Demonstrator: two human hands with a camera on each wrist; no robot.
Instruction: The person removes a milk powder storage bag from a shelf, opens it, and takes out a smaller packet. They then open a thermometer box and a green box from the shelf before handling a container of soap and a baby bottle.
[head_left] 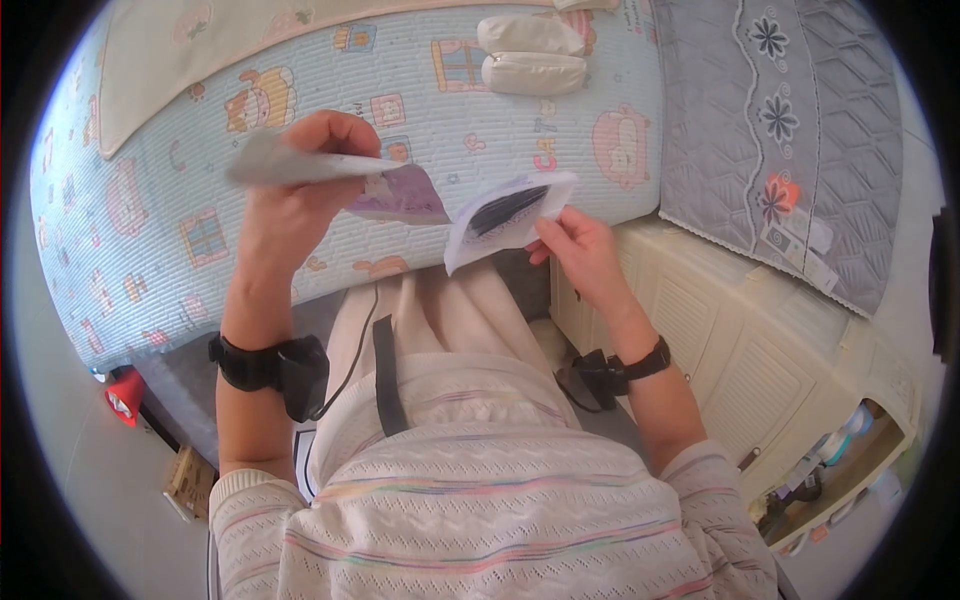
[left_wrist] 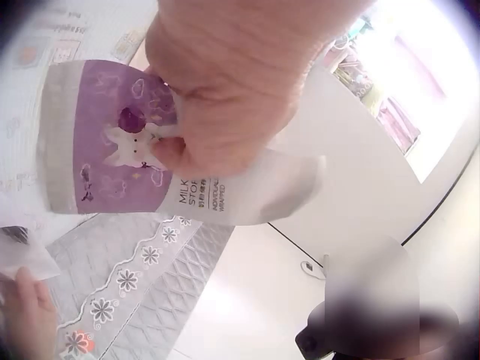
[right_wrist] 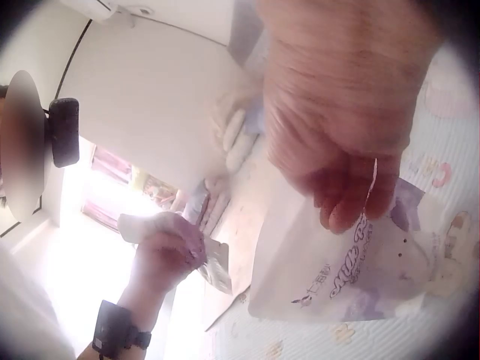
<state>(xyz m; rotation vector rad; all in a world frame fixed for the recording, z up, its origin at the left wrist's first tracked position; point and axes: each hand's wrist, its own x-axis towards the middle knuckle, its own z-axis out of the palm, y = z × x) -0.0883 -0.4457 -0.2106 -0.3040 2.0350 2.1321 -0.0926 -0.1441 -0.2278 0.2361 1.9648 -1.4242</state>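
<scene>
My left hand (head_left: 300, 205) holds a purple-and-white milk storage pouch (head_left: 412, 195) up over the bed. In the left wrist view the thumb pinches the front of this pouch (left_wrist: 112, 142), which shows a white cartoon animal and printed lettering. Thumb and fingers of my right hand (head_left: 585, 255) pinch a white packet (head_left: 470, 250) by its right edge. A dark, striped oval patch faces up on the packet. Purple print and lettering cover the packet's other face (right_wrist: 337, 262) in the right wrist view. The two pieces come close together at their inner ends.
A pale blue bed cover (head_left: 420, 70) with cartoon prints lies beneath both hands. Two cream cloth rolls (head_left: 535, 72) rest at its far side. To the right, a grey quilted cloth (head_left: 850, 150) drapes over a cream cabinet (head_left: 720, 330). Something red (head_left: 125, 397) is at the lower left.
</scene>
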